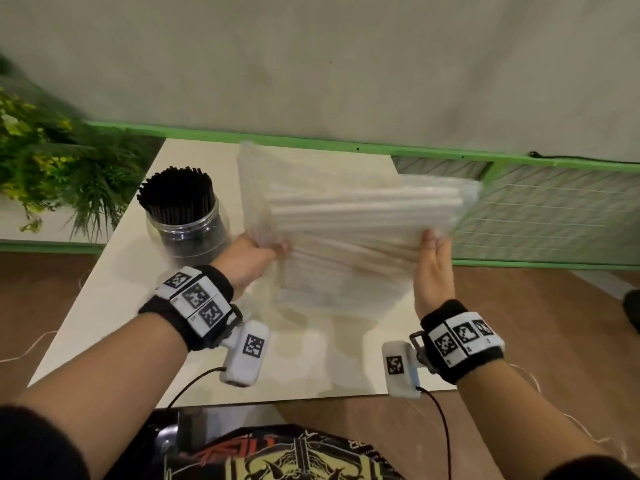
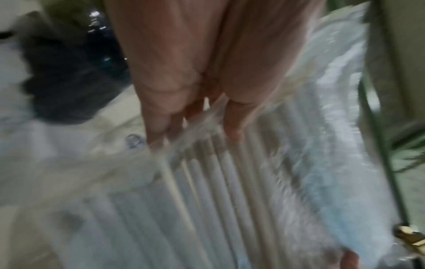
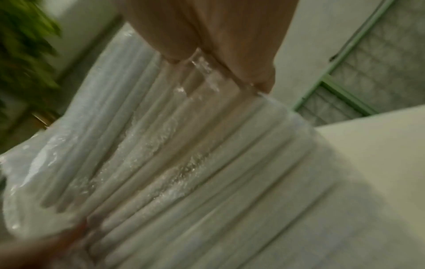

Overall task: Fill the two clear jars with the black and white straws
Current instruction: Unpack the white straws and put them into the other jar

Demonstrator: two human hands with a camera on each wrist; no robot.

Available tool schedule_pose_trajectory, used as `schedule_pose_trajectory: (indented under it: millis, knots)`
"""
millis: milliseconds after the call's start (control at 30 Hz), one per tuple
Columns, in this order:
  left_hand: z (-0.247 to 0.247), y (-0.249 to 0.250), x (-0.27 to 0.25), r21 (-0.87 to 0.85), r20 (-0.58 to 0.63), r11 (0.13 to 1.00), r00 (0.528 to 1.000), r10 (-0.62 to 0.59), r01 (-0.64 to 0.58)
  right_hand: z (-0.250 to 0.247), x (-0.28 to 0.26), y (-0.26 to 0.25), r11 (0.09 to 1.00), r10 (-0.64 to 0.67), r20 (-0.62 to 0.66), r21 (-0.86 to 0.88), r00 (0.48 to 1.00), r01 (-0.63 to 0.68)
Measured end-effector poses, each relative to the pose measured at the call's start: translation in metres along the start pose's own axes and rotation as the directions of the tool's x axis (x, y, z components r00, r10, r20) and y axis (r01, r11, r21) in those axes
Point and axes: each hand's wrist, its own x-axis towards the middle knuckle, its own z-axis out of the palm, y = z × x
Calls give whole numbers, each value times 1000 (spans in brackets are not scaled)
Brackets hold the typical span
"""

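A: Straws, long white ones (image 1: 363, 202) sealed in a crinkled clear plastic bag (image 1: 256, 174), are held above the white table (image 1: 104, 306), pinched by the left hand (image 1: 254, 259) and right hand (image 1: 434, 268).

B: White-straw step, judging by the clear jar (image 1: 188, 233) of black straws (image 1: 176, 195); opening is called for. No second jar is seen.

You wear black wristbands (image 1: 460, 341) with white checker-marked tags, white cabled camera boxes (image 1: 244, 353), dark sleeves, and a printed black shirt (image 1: 298, 459).
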Motion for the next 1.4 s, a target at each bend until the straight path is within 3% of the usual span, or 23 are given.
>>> schedule_pose_trajectory:
  millis: [100, 233, 400, 533, 633, 733, 833, 967, 1067, 1200, 1400]
  knots:
    - [2, -11, 1, -19, 32, 996, 996, -83, 84, 6, -4, 3, 996, 9, 33, -94, 999, -6]
    - [0, -7, 0, -76, 43, 995, 997, -64, 67, -3, -1, -21, 997, -80, 11, -13, 997, 80]
    - [4, -10, 5, 33, 89, 997, 993, -79, 76, 10, 4, 0, 999, 21, 29, -48, 999, -20]
    - [-2, -1, 6, 148, 55, 989, 998, -25, 16, 7, 7, -10, 999, -34, -2, -17, 999, 34]
    - [-3, 3, 6, 262, 95, 960, 992, 82, -104, 5, 11, -14, 999, -44, -12, -18, 999, 43]
    - [-5, -1, 4, 315, 127, 940, 987, 96, -132, 4, 11, -14, 998, -60, -34, -20, 998, 59]
    - [-7, 0, 2, 262, 90, 958, 992, 93, -113, 1, 13, -17, 993, -114, -97, 4, 989, 115]
    - [4, 8, -4, 222, 25, 970, 995, 97, -100, -2, 20, -14, 996, -64, -137, 57, 988, 73]
    - [3, 10, -3, 158, -39, 981, 992, 118, -111, -8, 25, -20, 989, -102, -151, 90, 983, 116]
    - [-2, 10, -1, 103, -2, 990, 995, 102, -101, -13, 30, -26, 989, -100, -182, 85, 978, 117]
    - [-4, 9, -1, 21, -35, 989, 989, 145, -144, -17, 36, -34, 977, -203, -186, -109, 961, 186]
